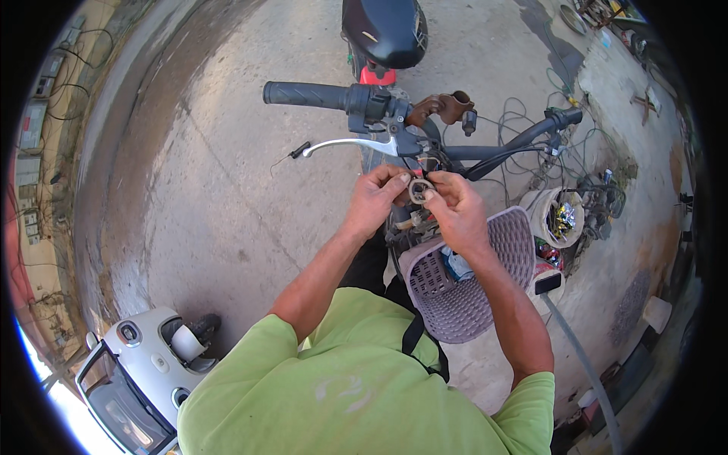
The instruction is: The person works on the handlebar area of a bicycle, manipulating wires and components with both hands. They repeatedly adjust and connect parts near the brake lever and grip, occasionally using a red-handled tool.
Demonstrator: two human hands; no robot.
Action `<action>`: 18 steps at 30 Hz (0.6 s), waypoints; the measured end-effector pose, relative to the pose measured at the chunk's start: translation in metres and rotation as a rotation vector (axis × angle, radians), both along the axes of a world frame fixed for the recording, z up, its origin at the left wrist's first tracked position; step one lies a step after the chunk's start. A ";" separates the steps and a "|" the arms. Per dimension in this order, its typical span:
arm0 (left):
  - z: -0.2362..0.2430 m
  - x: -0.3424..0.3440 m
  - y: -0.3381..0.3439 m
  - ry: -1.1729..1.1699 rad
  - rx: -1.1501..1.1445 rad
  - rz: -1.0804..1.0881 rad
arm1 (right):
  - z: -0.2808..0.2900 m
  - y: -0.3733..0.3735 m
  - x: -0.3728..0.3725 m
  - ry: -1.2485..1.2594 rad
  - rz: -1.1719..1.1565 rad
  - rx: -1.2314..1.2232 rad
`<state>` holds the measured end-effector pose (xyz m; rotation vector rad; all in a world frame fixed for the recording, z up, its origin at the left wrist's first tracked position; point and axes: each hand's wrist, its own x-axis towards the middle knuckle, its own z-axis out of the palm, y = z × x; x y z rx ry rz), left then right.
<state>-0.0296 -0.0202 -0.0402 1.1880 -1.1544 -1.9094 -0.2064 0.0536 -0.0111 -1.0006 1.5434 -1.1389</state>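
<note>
Both my hands meet in front of the scooter's handlebar. Between them is a small pale ring-shaped part with a dark centre; its exact kind cannot be made out. My left hand pinches its left side with thumb and fingers. The thumb of my right hand presses on its right edge, fingers curled behind it. Just beyond are a silver brake lever and a black grip. A rusty brown bracket sits by the bar. Loose wires below the bar are partly hidden by my hands.
A grey woven basket lies under my right forearm. Right of it stand a white bucket of scraps and a dark phone. Cables tangle on the concrete floor. The black seat is ahead; a white car stands lower left.
</note>
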 end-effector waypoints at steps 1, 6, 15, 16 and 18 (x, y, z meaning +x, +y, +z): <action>-0.001 -0.002 -0.002 0.022 0.001 0.024 | -0.003 0.000 -0.002 -0.024 0.002 0.004; -0.009 -0.010 -0.014 0.109 -0.028 -0.029 | 0.012 -0.004 -0.008 -0.003 0.018 0.021; -0.018 -0.013 -0.039 0.177 -0.006 -0.276 | 0.014 -0.016 -0.026 -0.001 0.123 0.036; -0.019 -0.013 -0.040 0.191 -0.005 -0.284 | 0.013 -0.017 -0.028 -0.018 0.124 0.035; -0.022 -0.014 -0.042 0.218 -0.003 -0.301 | 0.014 -0.019 -0.029 -0.058 0.117 0.042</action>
